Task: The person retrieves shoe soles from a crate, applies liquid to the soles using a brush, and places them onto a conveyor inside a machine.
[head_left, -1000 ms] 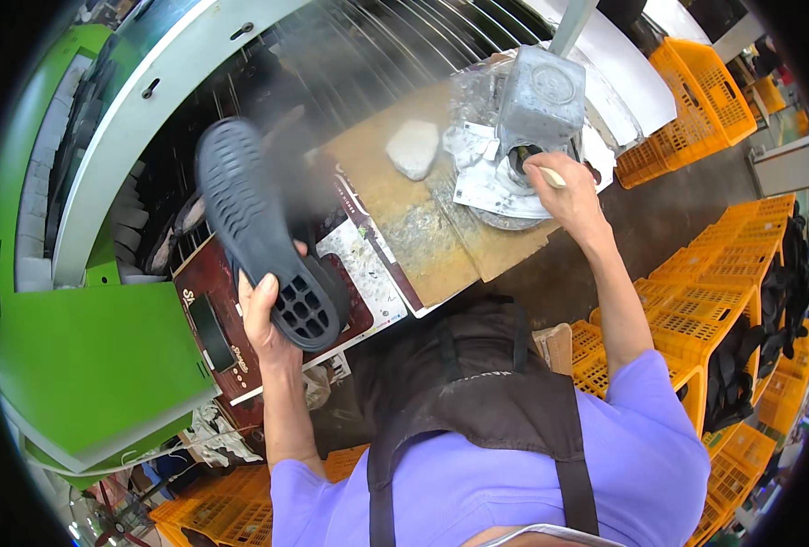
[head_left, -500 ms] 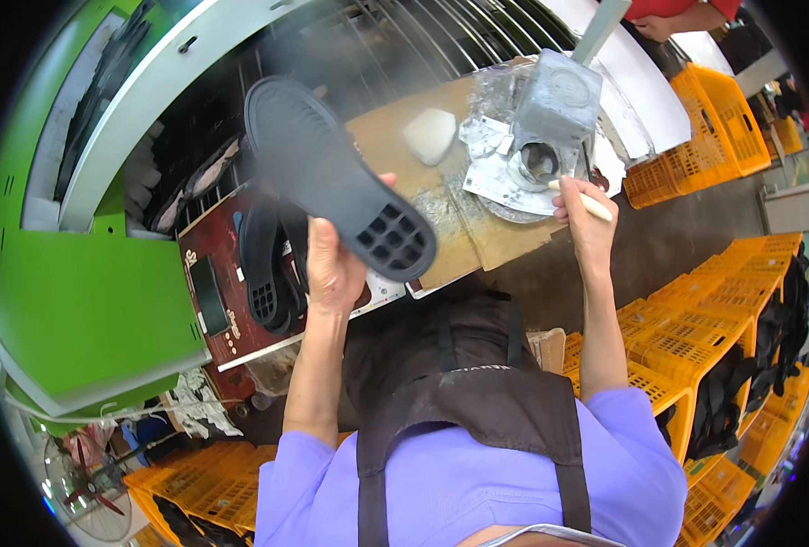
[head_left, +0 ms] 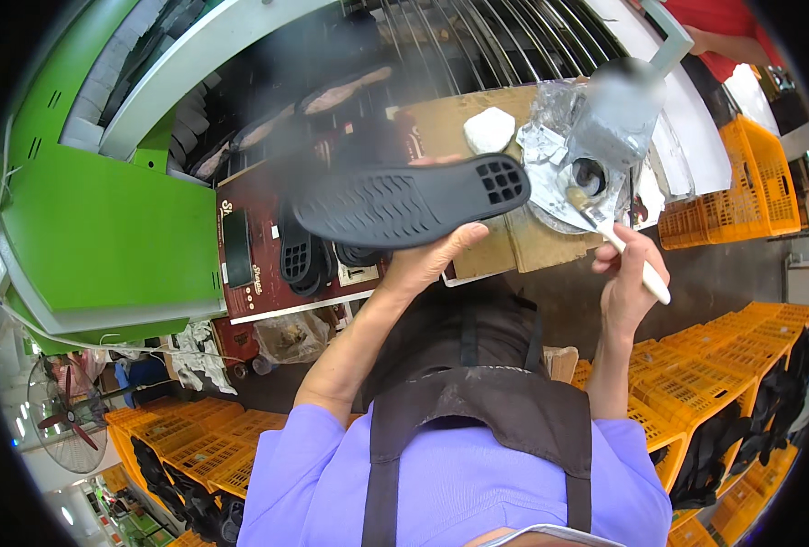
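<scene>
A black shoe sole (head_left: 404, 202) with a grid of square hollows at its right end lies level in my left hand (head_left: 434, 257), which grips its near edge from below. My right hand (head_left: 634, 269) is closed round the white handle of a brush (head_left: 631, 252). The bristles point away from me, close to a small dark-mouthed cup (head_left: 589, 173) on the smeared paper. Behind the cup stands a greyish, plastic-looking container (head_left: 616, 114). A white lump (head_left: 489, 130) rests on the cardboard (head_left: 445, 118). More black soles (head_left: 306, 257) lie on the dark red board, left of my hand.
A rack of metal bars (head_left: 477, 46) spans the far side. The green machine (head_left: 103, 219) fills the left. Yellow crates (head_left: 696, 365) stand at right and lower left, with another crate (head_left: 737, 182) at far right. Another person's red sleeve (head_left: 724, 27) shows at top right.
The sole has swung from slanting to nearly level, its gridded end now to the right. The brush has drawn back from the cup, so its bristles now show.
</scene>
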A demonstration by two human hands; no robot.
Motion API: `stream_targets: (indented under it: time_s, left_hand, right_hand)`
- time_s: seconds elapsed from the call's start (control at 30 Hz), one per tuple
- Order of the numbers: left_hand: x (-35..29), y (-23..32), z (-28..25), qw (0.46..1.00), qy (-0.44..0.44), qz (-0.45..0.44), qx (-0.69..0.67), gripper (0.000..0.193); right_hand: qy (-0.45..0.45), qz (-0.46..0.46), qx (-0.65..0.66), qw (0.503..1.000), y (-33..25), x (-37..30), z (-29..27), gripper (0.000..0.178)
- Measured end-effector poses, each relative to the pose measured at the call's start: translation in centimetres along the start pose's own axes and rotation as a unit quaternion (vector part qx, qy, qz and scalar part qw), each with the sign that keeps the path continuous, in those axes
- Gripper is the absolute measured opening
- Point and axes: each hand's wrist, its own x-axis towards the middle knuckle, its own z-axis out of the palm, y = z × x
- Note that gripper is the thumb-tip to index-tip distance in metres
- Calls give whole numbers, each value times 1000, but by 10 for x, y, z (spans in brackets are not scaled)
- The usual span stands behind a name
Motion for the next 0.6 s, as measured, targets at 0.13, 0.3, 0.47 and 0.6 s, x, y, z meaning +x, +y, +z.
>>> stream_targets:
  time_s: [0.13, 0.3, 0.47, 0.6]
  left_hand:
    - [-3, -1, 18, 998, -21, 31, -51, 79]
    - [-4, 9, 39, 990, 23, 116, 82, 76]
    - [-9, -7, 55, 982, 56, 102, -149, 70]
    - [-12, -2, 61, 883, 79, -82, -455, 66]
  right_hand:
    - [-57, -29, 70, 996, -9, -17, 31, 38]
    - [-115, 10, 50, 992, -10, -20, 59, 28]
    - [-149, -3, 14, 989, -11, -28, 73, 36]
    - [-182, 12, 46, 982, -17, -34, 84, 35]
